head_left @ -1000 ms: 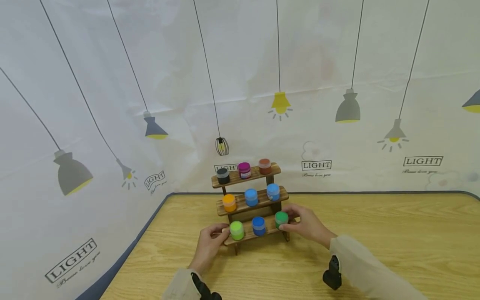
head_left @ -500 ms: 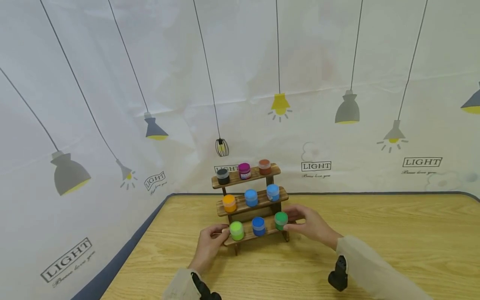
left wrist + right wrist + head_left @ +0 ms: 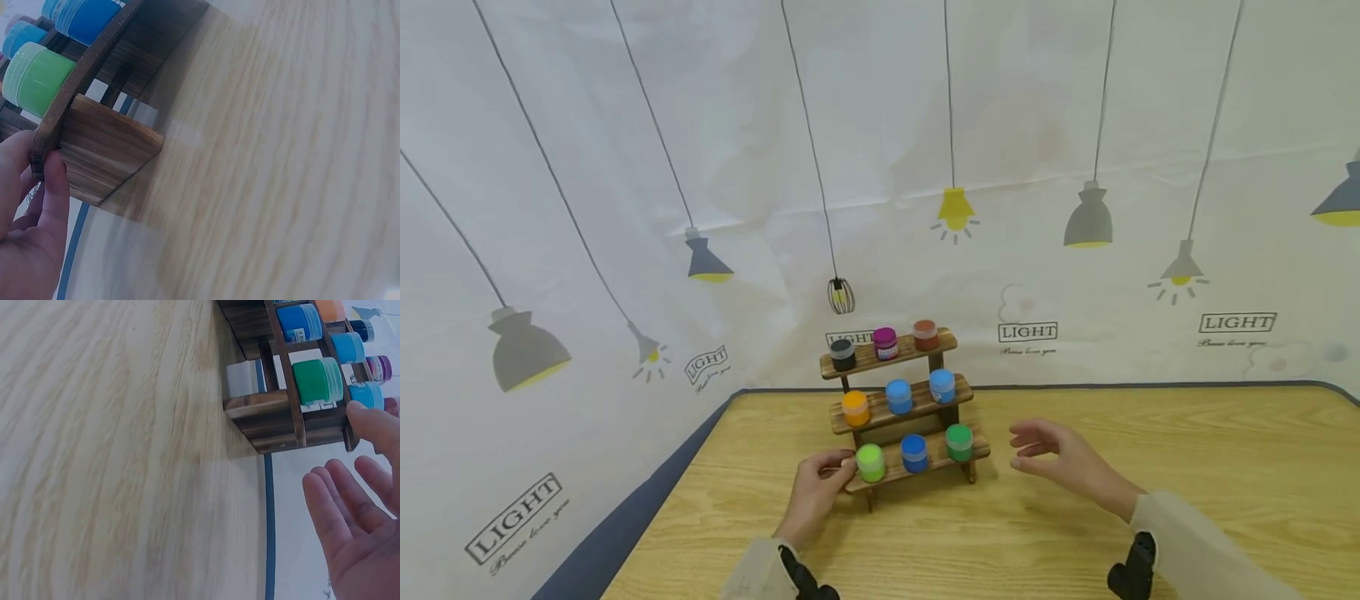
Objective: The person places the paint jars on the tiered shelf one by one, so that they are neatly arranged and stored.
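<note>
A three-tier wooden rack (image 3: 891, 472) stands on the table with small paint jars on every step. Its lowest step carries a light green jar (image 3: 871, 463), a blue jar (image 3: 914, 453) and a dark green jar (image 3: 959, 443). My left hand (image 3: 815, 492) pinches the left end of that bottom step between thumb and fingers, as the left wrist view shows up close. To the right of the rack, my right hand (image 3: 1071, 461) is apart from it, fingers relaxed and holding nothing. In the right wrist view its palm (image 3: 369, 550) faces the dark green jar's end.
The middle step holds an orange jar (image 3: 855, 408) and two light blue jars; black, magenta and brown jars line the top. Behind the wood-grain table (image 3: 1150, 467) hangs a pale sheet (image 3: 880, 167) printed with lamps, its dark border along the table's back edge.
My right hand has let go of the dark green jar and drawn away to the right, its fingers loosening. My left hand stays at the rack's bottom step.
</note>
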Demonstrator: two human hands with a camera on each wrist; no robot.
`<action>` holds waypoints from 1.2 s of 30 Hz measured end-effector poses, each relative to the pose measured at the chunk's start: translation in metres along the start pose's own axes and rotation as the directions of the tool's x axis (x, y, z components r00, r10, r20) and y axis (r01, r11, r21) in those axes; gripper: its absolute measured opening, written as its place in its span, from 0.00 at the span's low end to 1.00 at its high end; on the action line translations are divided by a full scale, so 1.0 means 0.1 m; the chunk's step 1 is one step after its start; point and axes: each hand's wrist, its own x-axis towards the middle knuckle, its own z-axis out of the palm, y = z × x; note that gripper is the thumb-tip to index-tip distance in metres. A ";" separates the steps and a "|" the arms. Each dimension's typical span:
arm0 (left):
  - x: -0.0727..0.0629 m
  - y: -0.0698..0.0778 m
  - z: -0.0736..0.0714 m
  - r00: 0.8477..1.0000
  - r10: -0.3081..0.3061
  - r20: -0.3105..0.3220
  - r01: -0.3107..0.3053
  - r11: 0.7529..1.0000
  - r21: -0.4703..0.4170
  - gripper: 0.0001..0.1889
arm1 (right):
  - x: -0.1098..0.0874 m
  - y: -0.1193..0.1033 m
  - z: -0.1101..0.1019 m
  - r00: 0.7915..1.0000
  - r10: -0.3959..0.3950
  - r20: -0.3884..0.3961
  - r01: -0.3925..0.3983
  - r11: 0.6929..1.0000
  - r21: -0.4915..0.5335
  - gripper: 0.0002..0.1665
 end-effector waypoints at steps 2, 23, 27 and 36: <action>0.00 -0.01 0.00 1.000 0.005 0.002 -0.005 1.000 0.002 0.17 | -0.05 0.02 -0.06 1.000 0.002 0.005 -0.002 1.000 0.006 0.28; 0.06 0.04 -0.07 0.996 -0.047 0.079 0.033 0.985 0.170 0.17 | -0.32 0.07 -0.35 0.999 -0.002 -0.051 0.005 0.999 0.046 0.25; 0.06 0.07 -0.10 0.991 -0.099 0.094 0.083 0.984 0.156 0.20 | -0.37 0.07 -0.39 0.997 0.016 -0.079 -0.014 0.999 0.031 0.25; -0.06 0.26 -0.23 0.984 0.171 -0.054 -0.135 0.903 0.407 0.17 | -0.49 0.03 -0.57 0.980 0.037 -0.194 -0.031 0.999 0.031 0.25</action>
